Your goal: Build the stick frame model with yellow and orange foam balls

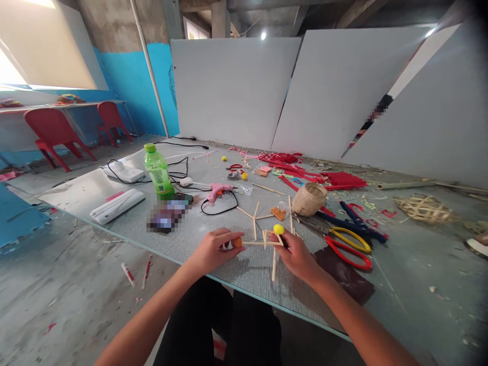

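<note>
My left hand (212, 251) is closed in a pinch on one end of a thin wooden stick frame (263, 243), beside a small orange ball (238, 242) fixed on that end. My right hand (296, 255) grips the same frame from the right, fingers curled round its sticks just below a yellow ball (278, 229). One stick of the frame (274, 265) hangs down toward the table's front edge. Loose crossed sticks (254, 217) lie on the table just behind the frame.
On the grey table (114, 213) lie a pink glue gun (220, 191), a green bottle (157, 172), a small woven basket (308, 199), red-and-yellow scissors (348, 248), blue pliers (354, 218), red paper scraps (305, 170) and a bamboo cage (423, 209). Red chairs (53, 132) stand far left.
</note>
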A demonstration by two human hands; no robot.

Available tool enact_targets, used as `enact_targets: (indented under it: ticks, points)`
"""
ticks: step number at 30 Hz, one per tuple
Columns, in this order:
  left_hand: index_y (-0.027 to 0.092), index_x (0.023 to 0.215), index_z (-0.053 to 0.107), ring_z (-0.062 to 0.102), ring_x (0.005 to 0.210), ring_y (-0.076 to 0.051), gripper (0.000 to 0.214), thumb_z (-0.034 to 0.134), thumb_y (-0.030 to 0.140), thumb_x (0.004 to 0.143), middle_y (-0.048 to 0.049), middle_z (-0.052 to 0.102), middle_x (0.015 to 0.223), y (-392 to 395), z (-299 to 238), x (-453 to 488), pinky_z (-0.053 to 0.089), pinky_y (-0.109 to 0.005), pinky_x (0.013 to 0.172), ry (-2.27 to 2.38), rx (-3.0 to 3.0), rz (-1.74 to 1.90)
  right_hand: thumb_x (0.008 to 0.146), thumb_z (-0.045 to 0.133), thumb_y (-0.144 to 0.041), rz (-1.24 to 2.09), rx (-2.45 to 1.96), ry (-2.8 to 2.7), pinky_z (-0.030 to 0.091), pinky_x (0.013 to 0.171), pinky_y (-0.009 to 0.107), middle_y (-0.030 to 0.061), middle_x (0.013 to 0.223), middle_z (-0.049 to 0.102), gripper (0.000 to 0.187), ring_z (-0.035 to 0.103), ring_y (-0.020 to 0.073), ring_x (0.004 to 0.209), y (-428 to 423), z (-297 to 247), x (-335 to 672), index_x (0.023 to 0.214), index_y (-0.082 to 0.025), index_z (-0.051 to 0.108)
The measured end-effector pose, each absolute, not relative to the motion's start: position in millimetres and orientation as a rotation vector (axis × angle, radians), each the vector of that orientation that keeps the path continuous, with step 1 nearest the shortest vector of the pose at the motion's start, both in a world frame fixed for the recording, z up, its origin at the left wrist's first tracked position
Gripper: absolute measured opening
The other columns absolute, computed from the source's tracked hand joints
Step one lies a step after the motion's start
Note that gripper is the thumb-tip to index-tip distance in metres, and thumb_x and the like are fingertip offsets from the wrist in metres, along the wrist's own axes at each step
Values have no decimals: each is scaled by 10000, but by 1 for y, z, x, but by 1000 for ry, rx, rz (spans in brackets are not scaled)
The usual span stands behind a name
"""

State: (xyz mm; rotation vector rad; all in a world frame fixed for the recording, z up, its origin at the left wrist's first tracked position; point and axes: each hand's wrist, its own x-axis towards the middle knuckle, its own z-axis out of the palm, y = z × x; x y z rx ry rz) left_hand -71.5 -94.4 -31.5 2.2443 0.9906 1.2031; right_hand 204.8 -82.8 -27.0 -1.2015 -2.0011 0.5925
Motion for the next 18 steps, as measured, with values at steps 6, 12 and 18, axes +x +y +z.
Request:
enact_targets:
  ticks: [6, 12, 18]
  points:
    - [240, 1518, 519, 562, 703, -117, 817, 852, 470, 808, -36, 728, 989, -97, -25, -75, 490, -229, 632, 1150, 2107, 1142, 993, 533, -498, 604, -1216, -1907, 425, 593, 281, 6, 674, 591, 343, 502, 166, 614, -73, -24, 216, 843, -203, 622]
    - [204, 1383, 666, 602, 703, -105, 537, 732, 456, 913, -45, 745, 1008, -97, -23, -75, 517, -209, 616, 1077, 1940, 1091, 990, 553, -467, 634, -1171, -1912, 400, 582, 269, -5, 668, 590, 322, 485, 150, 604, -77, -23, 211, 814, -202, 600]
    - [194, 1223, 782, 578, 660, -102, 392, 697, 447, 936, -47, 800, 962, -98, -18, -76, 489, -205, 608, 1114, 1923, 1045, 1013, 544, -444, 664, -1157, -1973, 428, 638, 285, 10, 738, 646, 285, 558, 171, 661, -79, -31, 205, 868, -209, 616]
